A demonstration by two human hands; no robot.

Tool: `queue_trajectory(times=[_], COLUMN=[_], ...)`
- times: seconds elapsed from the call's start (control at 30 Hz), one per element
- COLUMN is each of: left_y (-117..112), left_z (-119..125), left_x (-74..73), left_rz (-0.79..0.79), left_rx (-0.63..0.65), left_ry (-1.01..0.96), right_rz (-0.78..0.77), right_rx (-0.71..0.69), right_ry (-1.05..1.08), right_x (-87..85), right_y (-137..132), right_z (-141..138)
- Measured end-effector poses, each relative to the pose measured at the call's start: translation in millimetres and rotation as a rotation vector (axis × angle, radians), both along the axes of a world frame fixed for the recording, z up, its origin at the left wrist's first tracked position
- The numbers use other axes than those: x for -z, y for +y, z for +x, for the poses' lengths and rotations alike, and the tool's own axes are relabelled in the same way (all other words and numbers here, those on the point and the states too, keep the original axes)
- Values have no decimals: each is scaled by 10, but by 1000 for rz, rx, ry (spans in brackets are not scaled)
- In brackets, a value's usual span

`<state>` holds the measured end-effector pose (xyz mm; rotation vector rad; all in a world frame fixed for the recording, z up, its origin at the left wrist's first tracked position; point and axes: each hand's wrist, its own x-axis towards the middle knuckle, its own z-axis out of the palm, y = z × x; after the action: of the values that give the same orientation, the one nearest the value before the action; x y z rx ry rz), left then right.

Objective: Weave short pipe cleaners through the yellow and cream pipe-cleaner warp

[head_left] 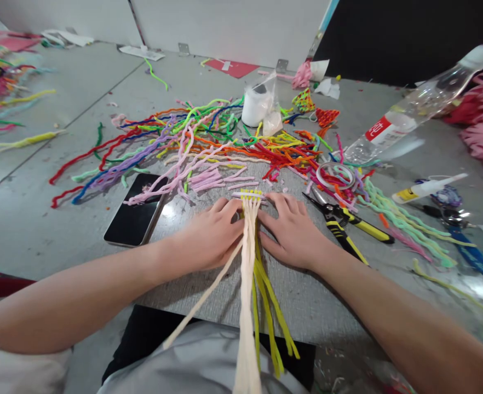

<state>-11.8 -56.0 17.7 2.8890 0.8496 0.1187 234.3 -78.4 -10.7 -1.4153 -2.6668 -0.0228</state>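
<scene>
A short band of knotted cords, yellow-green and cream, hangs on a thin pale lilac bar in front of me. Long cream cords run from it toward my lap, with olive-yellow cords beneath and to their right. My left hand is closed at the band's left side, its fingers curled in by the cords; one cream cord trails out from under it. On the other side, my right hand has its index finger at the bar's right end and its thumb beside the cords. Both palms face the table.
Many coloured fuzzy cords lie across the table beyond my hands. A phone is at left. Yellow-black pliers, tape, a glue tube and a leaning plastic bottle are at right. A white spool stands behind.
</scene>
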Motion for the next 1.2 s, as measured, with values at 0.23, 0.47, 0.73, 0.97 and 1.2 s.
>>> queue_trajectory(times=[0.23, 0.47, 0.73, 0.97, 1.2], left_y=[19, 53, 54, 60, 140], left_z=[23, 19, 51, 50, 1], left_x=[19, 41, 7, -2, 81], left_rz=[-56, -134, -148, -144, -65], left_rx=[36, 93, 58, 60, -51], left_ry=[-26, -30, 83, 44, -95], right_rz=[-32, -31, 30, 152, 137], right_rx=[43, 37, -83, -94, -35], right_ry=[-41, -39, 159, 353, 323], right_x=[-21, -7, 25, 136, 178], right_y=[-11, -1, 32, 123, 137], right_z=[-37, -34, 80, 139, 134])
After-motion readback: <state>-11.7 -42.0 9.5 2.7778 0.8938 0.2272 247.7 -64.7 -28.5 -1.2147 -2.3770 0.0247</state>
